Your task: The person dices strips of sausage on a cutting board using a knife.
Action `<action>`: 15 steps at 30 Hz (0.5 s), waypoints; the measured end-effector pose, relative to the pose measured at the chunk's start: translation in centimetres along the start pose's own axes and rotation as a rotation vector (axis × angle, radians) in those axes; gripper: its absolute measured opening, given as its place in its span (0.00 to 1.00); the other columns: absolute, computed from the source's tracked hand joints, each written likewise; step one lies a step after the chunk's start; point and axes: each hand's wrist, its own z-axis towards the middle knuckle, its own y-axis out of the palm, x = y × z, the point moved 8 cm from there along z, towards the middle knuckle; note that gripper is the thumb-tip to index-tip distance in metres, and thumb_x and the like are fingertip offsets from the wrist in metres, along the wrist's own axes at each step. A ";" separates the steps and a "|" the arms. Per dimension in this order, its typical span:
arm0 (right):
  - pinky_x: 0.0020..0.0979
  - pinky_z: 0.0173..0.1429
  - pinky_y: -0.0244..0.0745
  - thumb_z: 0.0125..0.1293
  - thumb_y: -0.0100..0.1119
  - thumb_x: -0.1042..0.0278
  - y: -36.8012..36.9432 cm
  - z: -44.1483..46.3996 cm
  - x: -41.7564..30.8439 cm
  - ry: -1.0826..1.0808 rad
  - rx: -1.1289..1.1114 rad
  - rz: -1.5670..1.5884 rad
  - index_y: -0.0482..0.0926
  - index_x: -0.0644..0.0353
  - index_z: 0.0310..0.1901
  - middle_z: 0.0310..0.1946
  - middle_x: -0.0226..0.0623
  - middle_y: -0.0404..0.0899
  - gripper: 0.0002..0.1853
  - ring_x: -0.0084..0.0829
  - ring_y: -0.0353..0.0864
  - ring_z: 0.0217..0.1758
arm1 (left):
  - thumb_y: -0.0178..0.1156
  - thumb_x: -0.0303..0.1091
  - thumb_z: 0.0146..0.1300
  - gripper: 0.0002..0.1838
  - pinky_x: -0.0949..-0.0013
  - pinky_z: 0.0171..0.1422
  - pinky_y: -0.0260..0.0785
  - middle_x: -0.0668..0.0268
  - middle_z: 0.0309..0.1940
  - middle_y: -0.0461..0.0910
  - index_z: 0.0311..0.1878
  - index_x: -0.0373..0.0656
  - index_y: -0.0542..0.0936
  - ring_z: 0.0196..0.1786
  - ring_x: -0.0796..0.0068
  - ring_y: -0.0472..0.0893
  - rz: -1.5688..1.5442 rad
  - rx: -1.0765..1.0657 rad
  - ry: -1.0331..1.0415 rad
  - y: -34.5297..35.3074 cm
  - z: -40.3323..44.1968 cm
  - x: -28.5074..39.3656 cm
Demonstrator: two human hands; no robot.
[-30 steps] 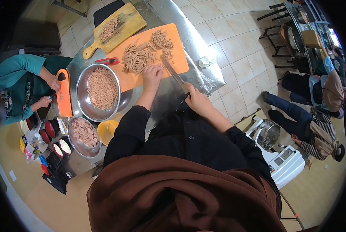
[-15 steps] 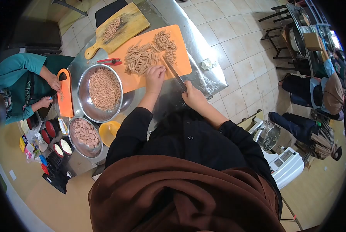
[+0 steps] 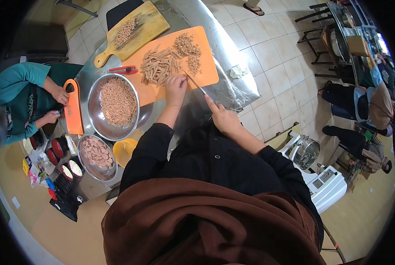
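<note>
Right hand (image 3: 226, 119) clamped on a slim metal knife (image 3: 196, 84); left hand (image 3: 176, 88), fingers bunched together, beside slender brown strips (image 3: 159, 66) on a flat orange board (image 3: 206, 53).

The right hand (image 3: 225, 118) grips with its index finger extended, both forearms reaching forward.

a white stand mixer (image 3: 328, 185) beside the metal table (image 3: 184, 117)
</note>
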 end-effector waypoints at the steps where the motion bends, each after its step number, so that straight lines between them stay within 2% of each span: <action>1: 0.46 0.29 0.80 0.62 0.52 0.72 0.1 0.0 0.0 -0.005 0.011 -0.018 0.53 0.43 0.76 0.36 0.46 0.80 0.39 0.50 0.82 0.25 | 0.68 0.26 0.54 0.05 0.61 0.55 0.70 0.62 0.35 0.84 0.33 0.40 0.81 0.45 0.59 0.80 -0.002 -0.004 0.000 0.0 0.0 0.0; 5: 0.44 0.28 0.80 0.63 0.52 0.71 0.7 0.1 0.2 -0.012 0.006 -0.073 0.53 0.44 0.76 0.34 0.45 0.81 0.39 0.48 0.83 0.25 | 0.68 0.25 0.54 0.05 0.60 0.55 0.70 0.63 0.35 0.84 0.33 0.40 0.81 0.45 0.59 0.80 0.017 -0.042 0.026 0.0 0.1 0.0; 15: 0.40 0.25 0.80 0.62 0.51 0.72 1.0 0.9 -1.2 -0.022 -0.073 -0.153 0.49 0.55 0.77 0.29 0.46 0.80 0.41 0.41 0.84 0.23 | 0.68 0.25 0.53 0.04 0.60 0.55 0.71 0.63 0.36 0.85 0.32 0.40 0.82 0.45 0.60 0.80 0.043 -0.025 0.068 0.1 0.1 0.3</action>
